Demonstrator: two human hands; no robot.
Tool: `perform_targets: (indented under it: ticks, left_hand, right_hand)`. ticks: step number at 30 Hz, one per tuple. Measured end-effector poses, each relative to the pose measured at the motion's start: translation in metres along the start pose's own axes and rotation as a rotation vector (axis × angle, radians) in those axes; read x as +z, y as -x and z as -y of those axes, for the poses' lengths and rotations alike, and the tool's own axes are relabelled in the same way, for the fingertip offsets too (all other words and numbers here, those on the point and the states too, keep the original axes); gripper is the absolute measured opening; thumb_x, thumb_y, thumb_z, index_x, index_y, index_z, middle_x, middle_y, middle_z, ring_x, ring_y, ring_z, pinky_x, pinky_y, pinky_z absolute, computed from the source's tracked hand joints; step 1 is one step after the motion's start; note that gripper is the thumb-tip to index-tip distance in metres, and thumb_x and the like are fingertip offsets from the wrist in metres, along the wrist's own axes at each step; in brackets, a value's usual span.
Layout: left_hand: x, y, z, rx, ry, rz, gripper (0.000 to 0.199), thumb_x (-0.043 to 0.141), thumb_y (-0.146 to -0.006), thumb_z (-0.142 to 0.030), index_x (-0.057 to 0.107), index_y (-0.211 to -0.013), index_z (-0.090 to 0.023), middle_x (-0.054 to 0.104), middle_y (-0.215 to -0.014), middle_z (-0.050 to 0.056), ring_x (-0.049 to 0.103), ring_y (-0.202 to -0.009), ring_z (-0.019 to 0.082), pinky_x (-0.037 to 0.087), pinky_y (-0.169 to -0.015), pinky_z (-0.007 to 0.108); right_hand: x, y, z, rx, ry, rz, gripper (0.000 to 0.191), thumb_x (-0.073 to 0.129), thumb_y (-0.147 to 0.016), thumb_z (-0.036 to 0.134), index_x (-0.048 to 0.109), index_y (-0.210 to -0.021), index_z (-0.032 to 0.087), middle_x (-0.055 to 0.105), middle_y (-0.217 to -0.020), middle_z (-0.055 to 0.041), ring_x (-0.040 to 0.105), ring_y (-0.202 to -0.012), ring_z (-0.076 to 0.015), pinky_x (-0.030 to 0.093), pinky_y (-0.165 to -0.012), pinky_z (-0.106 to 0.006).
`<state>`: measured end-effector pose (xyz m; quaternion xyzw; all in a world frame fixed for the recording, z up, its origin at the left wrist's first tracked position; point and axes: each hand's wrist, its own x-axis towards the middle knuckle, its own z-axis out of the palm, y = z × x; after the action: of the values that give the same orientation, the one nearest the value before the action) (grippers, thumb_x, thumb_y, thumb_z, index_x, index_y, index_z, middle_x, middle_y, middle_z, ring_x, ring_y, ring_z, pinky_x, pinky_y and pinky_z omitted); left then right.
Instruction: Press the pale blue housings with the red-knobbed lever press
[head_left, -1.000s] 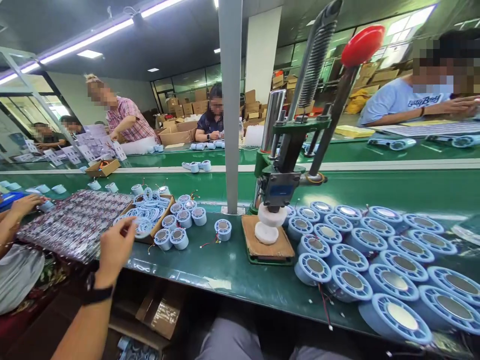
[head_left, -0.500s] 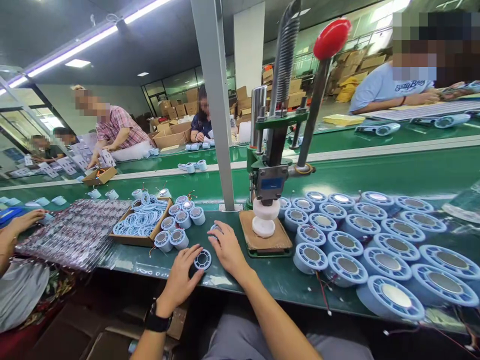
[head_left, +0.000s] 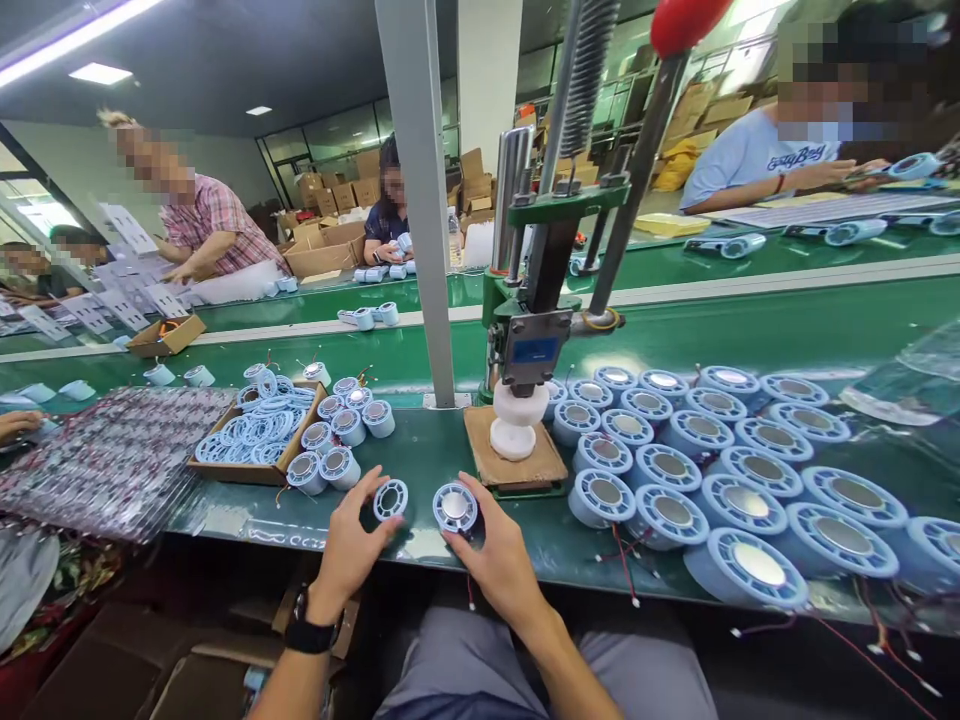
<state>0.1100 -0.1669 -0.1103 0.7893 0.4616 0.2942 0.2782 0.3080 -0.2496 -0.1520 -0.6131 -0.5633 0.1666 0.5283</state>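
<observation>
The light-blue spoked plastic ring (head_left: pixel 391 484), at the left hand's fingertips, turns its open face up toward the wearer; being round, it shows only a central axis, slanting up and back. Just right of it, at the right hand's fingertips, the light-blue round plastic housing (head_left: pixel 454 508) with a silver metal disc also faces up, its axis leaning slightly toward the wearer. The left hand (head_left: pixel 352 545), partly curled, pinches the ring between thumb and fingers; the right hand (head_left: pixel 495 545), curved about as wide as the housing, grips its right side. On the glossy green counter (head_left: pixel 420 450), far left of the hands, lies a plastic-wrapped pack (head_left: pixel 112 450); nearer stand a shallow cardboard box (head_left: pixel 240 474) of loose light-blue rings (head_left: pixel 259 425) and a cluster of light-blue housings (head_left: pixel 341 430). Beyond the right hand rises a green-and-steel press (head_left: pixel 534 345), and right of it stretch rows of disc-topped housings (head_left: pixel 701 470). Past the hands, across the room, are a person in a checked shirt (head_left: pixel 214 225), one in a dark top (head_left: pixel 382 225), and one in a light-blue T-shirt (head_left: pixel 757 160).
</observation>
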Motion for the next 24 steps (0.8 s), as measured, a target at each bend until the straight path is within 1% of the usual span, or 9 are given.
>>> perform_targets:
  ticks: [3,6,8,11,14,18,20,22,24]
  left_hand:
    - [0.018,0.001,-0.030,0.043,0.123,0.029,0.071,0.070,-0.079,-0.030,0.042,-0.144,-0.023,0.066,-0.127,0.009,0.066,-0.106,0.024,0.052,-0.098,0.040]
    - [0.034,-0.002,-0.057,0.153,0.032,0.072,0.070,0.072,-0.075,-0.024,0.047,-0.141,-0.025,0.067,-0.125,0.007,0.062,-0.112,0.026,0.050,-0.101,0.042]
    - [0.040,-0.006,-0.066,0.178,-0.019,0.087,0.067,0.071,-0.075,-0.020,0.050,-0.138,-0.025,0.066,-0.123,0.007,0.060,-0.114,0.027,0.048,-0.102,0.044]
    - [0.042,-0.010,-0.068,0.144,-0.007,0.093,0.062,0.069,-0.074,-0.016,0.054,-0.134,-0.025,0.065,-0.122,0.008,0.058,-0.115,0.028,0.048,-0.103,0.045]
    - [0.046,-0.008,-0.063,0.090,0.061,0.084,0.064,0.067,-0.074,-0.015,0.052,-0.135,-0.025,0.064,-0.124,0.008,0.057,-0.117,0.028,0.047,-0.103,0.045]
    - [0.060,0.002,-0.054,0.068,0.151,0.065,0.063,0.063,-0.079,-0.021,0.047,-0.140,-0.023,0.059,-0.134,0.011,0.054,-0.126,0.028,0.043,-0.108,0.046]
    - [0.066,0.006,-0.050,0.062,0.185,0.059,0.056,0.059,-0.084,-0.027,0.047,-0.139,-0.021,0.056,-0.139,0.012,0.052,-0.129,0.028,0.042,-0.110,0.045]
    - [0.066,0.003,-0.048,0.026,0.208,0.090,0.052,0.060,-0.084,-0.030,0.051,-0.134,-0.020,0.060,-0.135,0.012,0.058,-0.124,0.027,0.046,-0.106,0.043]
    - [0.060,-0.009,-0.051,-0.020,0.215,0.136,0.051,0.067,-0.077,-0.029,0.057,-0.126,-0.019,0.067,-0.124,0.009,0.064,-0.112,0.026,0.051,-0.099,0.040]
  right_hand:
    - [0.005,0.002,-0.003,0.016,-0.019,-0.012,0.062,0.062,-0.080,0.024,0.049,-0.140,0.018,0.059,-0.133,-0.0101,0.060,-0.123,-0.0215,0.051,-0.106,-0.035]
    - [0.007,0.004,-0.004,0.001,-0.038,-0.039,0.067,0.056,-0.077,0.017,0.045,-0.144,0.018,0.060,-0.133,-0.0095,0.062,-0.120,-0.0198,0.053,-0.103,-0.032]
    - [0.006,0.004,-0.003,0.005,-0.042,-0.056,0.069,0.052,-0.076,0.014,0.044,-0.144,0.018,0.058,-0.134,-0.0090,0.063,-0.119,-0.0190,0.053,-0.101,-0.031]
    - [0.006,0.003,-0.001,0.019,-0.052,-0.050,0.071,0.051,-0.075,0.014,0.042,-0.146,0.018,0.059,-0.133,-0.0090,0.063,-0.118,-0.0188,0.054,-0.101,-0.031]
    - [0.008,0.002,-0.002,0.037,-0.054,-0.034,0.074,0.051,-0.076,0.013,0.039,-0.149,0.019,0.061,-0.130,-0.0086,0.063,-0.117,-0.0186,0.054,-0.101,-0.032]
    - [0.006,0.005,-0.005,0.018,0.037,0.039,0.066,0.051,-0.078,0.010,0.047,-0.144,0.018,0.057,-0.136,-0.0104,0.059,-0.124,-0.0207,0.051,-0.106,-0.037]
    - [-0.009,0.004,-0.001,-0.016,0.139,0.152,0.066,0.053,-0.079,0.009,0.048,-0.143,0.019,0.054,-0.139,-0.0106,0.057,-0.126,-0.0220,0.051,-0.106,-0.039]
    - [-0.040,-0.008,0.017,-0.105,0.263,0.247,0.067,0.058,-0.078,0.011,0.050,-0.143,0.021,0.054,-0.139,-0.0104,0.057,-0.127,-0.0241,0.054,-0.104,-0.040]
    - [-0.087,-0.036,0.052,-0.259,0.377,0.186,0.062,0.063,-0.079,0.016,0.054,-0.140,0.021,0.056,-0.136,-0.0104,0.056,-0.127,-0.0258,0.053,-0.104,-0.042]
